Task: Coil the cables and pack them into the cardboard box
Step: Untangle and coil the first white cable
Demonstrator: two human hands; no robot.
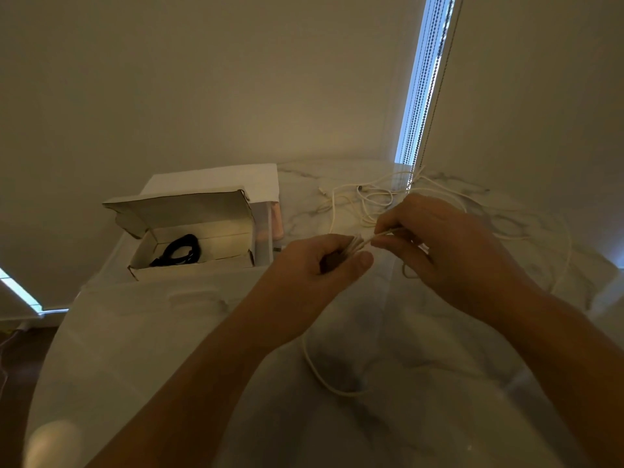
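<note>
Both hands (366, 244) pinch white cable (358, 246); loose cables (371, 197) beyond, cardboard box (189, 244) left.

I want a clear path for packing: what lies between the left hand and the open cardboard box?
In the head view, only bare marble tabletop separates the left hand, which grips the white cable's coil, from the cardboard box.
</note>
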